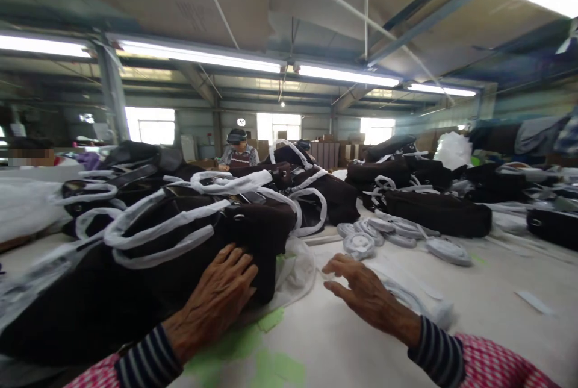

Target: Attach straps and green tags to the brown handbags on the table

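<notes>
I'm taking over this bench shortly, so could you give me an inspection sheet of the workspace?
Surface: white table, with green pieces near the front edge.
Job's things: black bag with white-wrapped handles, at front left.
Clutter: coiled white-wrapped strips in the middle; more black bags heaped behind; a white slip at right.
Left grip: spread against the black bag.
Right grip: open, fingers and thumb apart, over the table; contact unclear.
Cables: nothing seen on the surface that is plainly a cable.
Surroundings: lit tube lights overhead; a co-worker beyond the bags.
</notes>
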{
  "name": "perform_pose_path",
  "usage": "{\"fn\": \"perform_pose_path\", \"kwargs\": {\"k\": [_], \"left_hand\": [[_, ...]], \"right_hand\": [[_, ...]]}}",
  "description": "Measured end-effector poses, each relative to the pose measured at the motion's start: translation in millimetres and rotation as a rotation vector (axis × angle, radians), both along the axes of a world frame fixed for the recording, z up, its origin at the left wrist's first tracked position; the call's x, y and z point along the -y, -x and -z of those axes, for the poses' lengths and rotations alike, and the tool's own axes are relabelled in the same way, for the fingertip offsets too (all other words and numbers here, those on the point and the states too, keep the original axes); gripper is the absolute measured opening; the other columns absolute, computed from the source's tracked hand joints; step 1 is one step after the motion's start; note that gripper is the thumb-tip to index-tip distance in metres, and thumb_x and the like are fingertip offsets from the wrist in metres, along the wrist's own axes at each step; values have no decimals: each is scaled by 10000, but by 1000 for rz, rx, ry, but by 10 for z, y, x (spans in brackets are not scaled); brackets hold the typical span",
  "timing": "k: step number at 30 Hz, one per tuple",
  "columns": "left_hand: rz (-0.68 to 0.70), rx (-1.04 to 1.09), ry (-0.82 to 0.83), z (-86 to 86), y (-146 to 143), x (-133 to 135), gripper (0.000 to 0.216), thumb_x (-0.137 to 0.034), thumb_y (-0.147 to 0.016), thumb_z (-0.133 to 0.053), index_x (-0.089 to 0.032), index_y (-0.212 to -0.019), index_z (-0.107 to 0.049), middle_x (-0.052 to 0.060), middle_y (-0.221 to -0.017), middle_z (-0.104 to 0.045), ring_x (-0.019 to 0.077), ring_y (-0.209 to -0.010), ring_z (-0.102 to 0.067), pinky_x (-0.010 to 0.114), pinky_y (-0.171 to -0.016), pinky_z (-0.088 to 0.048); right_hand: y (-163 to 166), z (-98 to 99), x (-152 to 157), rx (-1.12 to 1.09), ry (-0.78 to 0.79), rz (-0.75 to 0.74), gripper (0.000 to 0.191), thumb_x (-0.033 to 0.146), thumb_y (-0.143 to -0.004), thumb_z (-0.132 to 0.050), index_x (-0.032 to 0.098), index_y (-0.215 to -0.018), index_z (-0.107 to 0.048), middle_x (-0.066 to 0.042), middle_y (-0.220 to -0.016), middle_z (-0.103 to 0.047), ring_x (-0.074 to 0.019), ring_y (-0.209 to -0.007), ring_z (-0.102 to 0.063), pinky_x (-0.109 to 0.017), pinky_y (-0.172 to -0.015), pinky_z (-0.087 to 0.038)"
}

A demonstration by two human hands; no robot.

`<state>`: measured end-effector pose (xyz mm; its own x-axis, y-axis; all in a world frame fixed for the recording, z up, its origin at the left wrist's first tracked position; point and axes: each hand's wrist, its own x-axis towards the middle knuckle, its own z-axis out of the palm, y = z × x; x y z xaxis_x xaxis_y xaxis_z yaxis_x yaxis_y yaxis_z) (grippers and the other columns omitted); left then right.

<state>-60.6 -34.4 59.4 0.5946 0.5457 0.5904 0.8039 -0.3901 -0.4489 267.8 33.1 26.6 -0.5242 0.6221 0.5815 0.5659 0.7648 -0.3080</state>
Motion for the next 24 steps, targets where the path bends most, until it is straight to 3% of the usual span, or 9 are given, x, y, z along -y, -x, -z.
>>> {"fn": "perform_pose_path", "kwargs": {"k": [4, 6, 9, 11, 14, 16, 18, 21, 24], "left_hand": [[6, 90, 63, 66, 61, 55, 144, -230, -890, -689, -220, -1034, -675, 26, -1079, -729, 250, -1072, -665, 499, -1099, -467], [75, 89, -86, 209, 89, 56, 203, -307, -923, -677, -215, -1104, -671, 37, -1135, -733, 268, -1167, -639, 505, -1139, -433], [135, 22, -266, 452, 182, 6, 333, -364, -956, -651, -198, -1244, -644, 47, -1241, -722, 274, -1291, -580, 454, -1173, -408], [135, -2, -295, 552, 259, -33, 360, -378, -959, -646, -206, -1276, -639, 38, -1267, -719, 265, -1299, -580, 421, -1170, -418], [89, -16, -288, 572, 370, -56, 392, -443, -940, -658, -235, -1273, -659, 34, -1320, -699, 295, -1331, -563, 416, -1141, -456], [47, -59, -277, 545, 446, -55, 443, -474, -912, -684, -244, -1290, -661, 49, -1374, -669, 325, -1368, -530, 420, -1120, -477], [20, -91, -291, 524, 527, -70, 512, -520, -899, -693, -243, -1327, -645, 69, -1409, -644, 340, -1383, -512, 422, -1097, -493], [-21, -87, -301, 505, 642, -166, 550, -601, -901, -675, -242, -1317, -652, 89, -1360, -674, 329, -1327, -560, 420, -1046, -522], [-94, -20, -188, 441, 713, -303, 472, -611, -873, -707, -276, -1205, -705, 70, -1231, -736, 309, -1212, -637, 446, -1028, -530]], "right_hand": [[612, -205, -206, -188, 63, -84, 195, 314, -961, -568, 230, -1097, -679, -59, -1091, -691, -216, -905, -676, -387, -835, -570], [888, -452, -278, -250, 3, -82, 227, 277, -943, -585, 227, -1150, -663, -75, -1167, -673, -242, -1036, -651, -411, -906, -548], [1240, -839, -349, -201, -190, -26, 493, 303, -888, -674, 233, -1362, -562, -116, -1377, -581, -307, -1279, -518, -489, -1046, -450], [1424, -957, -395, -58, -214, -41, 633, 341, -855, -717, 244, -1441, -498, -117, -1391, -581, -320, -1285, -505, -500, -1046, -418], [1606, -856, -467, 61, -119, -67, 428, 254, -852, -676, 216, -1274, -619, -87, -1183, -691, -275, -1129, -598, -404, -946, -431], [1654, -735, -516, -13, -83, -19, 200, 165, -847, -613, 194, -1029, -691, -64, -1000, -724, -238, -994, -635, -332, -848, -423], [1645, -713, -581, -126, -67, 33, 119, 157, -847, -578, 195, -838, -691, -40, -840, -719, -210, -851, -643, -292, -737, -395], [1572, -972, -716, -273, -61, 87, 146, 241, -851, -582, 209, -779, -705, -25, -741, -702, -208, -747, -631, -282, -642, -360], [1500, -1456, -849, -419, -98, 128, 187, 275, -843, -570, 207, -844, -744, -31, -778, -715, -222, -791, -640, -281, -657, -397]]}}
